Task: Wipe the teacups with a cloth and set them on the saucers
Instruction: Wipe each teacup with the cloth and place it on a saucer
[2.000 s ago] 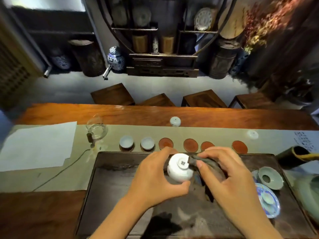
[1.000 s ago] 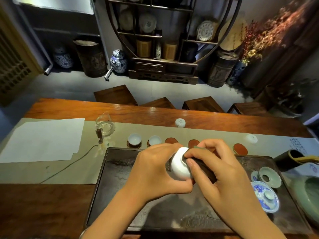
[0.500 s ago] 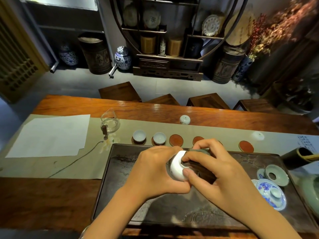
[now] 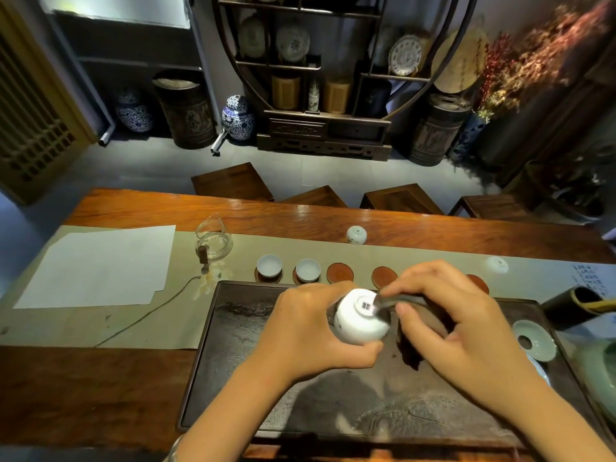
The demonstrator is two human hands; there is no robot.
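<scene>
My left hand [image 4: 310, 331] grips a white teacup [image 4: 358, 323] tipped so its marked base faces me, above the dark tea tray [image 4: 253, 378]. My right hand [image 4: 446, 325] holds a dark cloth [image 4: 416, 323] and presses its edge against the cup's base. Behind the tray runs a row of red-brown saucers. The two left ones carry small white cups [image 4: 269, 265] [image 4: 308, 270]. Two bare saucers [image 4: 340, 273] [image 4: 384, 277] follow, and another saucer [image 4: 480, 283] peeks out behind my right hand. Two more white cups stand upside down on the runner, one farther back [image 4: 356, 235] and one to the right [image 4: 497, 264].
A glass pitcher [image 4: 213, 243] and white paper sheets [image 4: 100, 265] lie left on the runner. A celadon lid rest [image 4: 533, 340], a green vessel [image 4: 596, 371] and a dark tube [image 4: 573, 306] crowd the right. Wooden stools stand beyond the table.
The cup has turned in my left hand so its marked base shows again. My right hand has slid the cloth from over the cup to its base edge.
</scene>
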